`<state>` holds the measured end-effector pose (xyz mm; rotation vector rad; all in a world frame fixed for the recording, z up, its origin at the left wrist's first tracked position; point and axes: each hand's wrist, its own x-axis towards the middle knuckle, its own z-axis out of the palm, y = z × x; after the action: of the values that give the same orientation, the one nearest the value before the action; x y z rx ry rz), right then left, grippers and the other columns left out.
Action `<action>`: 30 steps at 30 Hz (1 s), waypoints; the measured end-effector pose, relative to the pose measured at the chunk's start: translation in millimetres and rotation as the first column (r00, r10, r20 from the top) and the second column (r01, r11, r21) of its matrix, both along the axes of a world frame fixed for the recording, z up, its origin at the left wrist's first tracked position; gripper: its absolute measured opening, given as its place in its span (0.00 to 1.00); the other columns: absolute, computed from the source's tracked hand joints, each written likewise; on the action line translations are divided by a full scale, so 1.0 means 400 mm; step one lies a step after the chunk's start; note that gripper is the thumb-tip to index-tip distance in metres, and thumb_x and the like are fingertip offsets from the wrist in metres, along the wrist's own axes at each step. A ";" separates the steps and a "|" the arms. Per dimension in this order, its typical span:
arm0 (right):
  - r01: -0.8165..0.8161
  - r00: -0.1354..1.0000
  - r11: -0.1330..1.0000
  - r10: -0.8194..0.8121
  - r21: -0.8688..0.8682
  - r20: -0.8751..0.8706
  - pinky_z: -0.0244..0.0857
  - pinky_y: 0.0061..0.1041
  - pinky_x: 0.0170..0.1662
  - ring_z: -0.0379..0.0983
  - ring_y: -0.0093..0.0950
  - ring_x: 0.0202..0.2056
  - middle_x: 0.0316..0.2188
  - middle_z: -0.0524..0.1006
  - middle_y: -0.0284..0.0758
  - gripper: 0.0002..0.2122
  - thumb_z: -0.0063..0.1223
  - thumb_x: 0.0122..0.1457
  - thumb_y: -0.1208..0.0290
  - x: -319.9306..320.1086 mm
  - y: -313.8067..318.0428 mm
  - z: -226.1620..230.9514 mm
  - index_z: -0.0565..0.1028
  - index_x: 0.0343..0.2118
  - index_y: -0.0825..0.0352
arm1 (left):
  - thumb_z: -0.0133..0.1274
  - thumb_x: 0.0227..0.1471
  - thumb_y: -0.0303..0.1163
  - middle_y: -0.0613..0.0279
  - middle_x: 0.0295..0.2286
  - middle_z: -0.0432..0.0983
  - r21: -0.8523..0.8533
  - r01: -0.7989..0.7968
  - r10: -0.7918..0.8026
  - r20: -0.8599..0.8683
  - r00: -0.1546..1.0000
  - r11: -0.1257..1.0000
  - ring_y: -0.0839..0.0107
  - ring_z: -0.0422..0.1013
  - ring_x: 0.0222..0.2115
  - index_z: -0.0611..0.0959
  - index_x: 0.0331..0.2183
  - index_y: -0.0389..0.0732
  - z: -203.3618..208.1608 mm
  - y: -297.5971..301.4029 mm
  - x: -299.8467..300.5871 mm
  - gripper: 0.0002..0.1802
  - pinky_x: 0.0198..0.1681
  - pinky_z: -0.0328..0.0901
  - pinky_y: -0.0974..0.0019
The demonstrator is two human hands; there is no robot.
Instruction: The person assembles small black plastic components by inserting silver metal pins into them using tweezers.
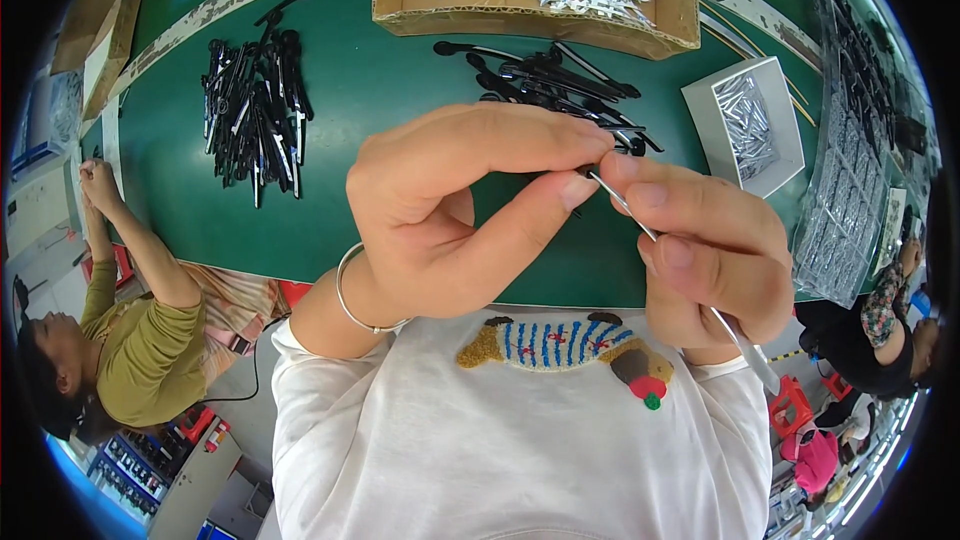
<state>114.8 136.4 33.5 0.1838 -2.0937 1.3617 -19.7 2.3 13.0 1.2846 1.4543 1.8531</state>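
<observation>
My left hand (440, 205) is closed in a pinch, thumb and forefinger meeting on a small dark piece that they mostly hide. Facing it, my right hand (715, 245) grips a slim silver metal tool (738, 340) with a flattened rear end. The tool's thin front end reaches the left fingertips. Just beyond my hands lies a loose pile of slender black pieces (560, 75) with rounded ends and shiny strips. Farther left on the green table (400, 90) is a second, denser pile of such pieces (255, 110).
A cardboard box (420, 20) at the back holds many white paper strips. Right of it, a white box (700, 115) contains small silver metal parts. Clear plastic trays (840, 210) line the right edge. A co-worker (150, 340) sits at the left; other people are at the far right.
</observation>
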 end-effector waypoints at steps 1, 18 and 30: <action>-0.002 1.000 1.000 0.002 0.001 0.001 0.72 0.35 0.42 0.73 0.45 0.40 0.38 0.71 0.50 0.07 0.45 0.55 0.85 -0.001 -0.002 -0.005 0.66 0.36 0.69 | 0.49 0.48 0.18 0.41 0.35 0.75 0.005 0.000 0.000 -0.023 1.000 1.000 0.55 0.73 0.39 0.76 0.36 0.25 -0.001 -0.001 -0.001 0.10 0.43 0.68 0.59; 0.027 0.996 0.999 -0.024 0.031 -0.082 0.73 0.36 0.41 0.74 0.46 0.39 0.35 0.71 0.46 0.05 0.44 0.55 0.85 -0.010 -0.010 -0.016 0.65 0.34 0.69 | 0.50 0.46 0.16 0.41 0.34 0.75 0.034 -0.011 0.012 -0.058 0.998 0.999 0.54 0.73 0.37 0.76 0.35 0.25 -0.003 -0.006 -0.003 0.10 0.42 0.69 0.59; -0.006 0.999 0.997 0.009 0.072 -0.047 0.75 0.35 0.34 0.76 0.44 0.32 0.28 0.75 0.46 0.05 0.53 0.49 0.83 -0.028 0.020 0.010 0.68 0.24 0.71 | 0.51 0.41 0.14 0.43 0.30 0.76 0.003 -0.096 0.091 -0.332 0.939 0.995 0.56 0.75 0.33 0.78 0.32 0.26 0.007 0.001 -0.015 0.10 0.36 0.70 0.63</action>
<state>103.6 144.3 37.5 0.2514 -2.1056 1.2753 -25.5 2.8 15.6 1.6068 1.7220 1.7409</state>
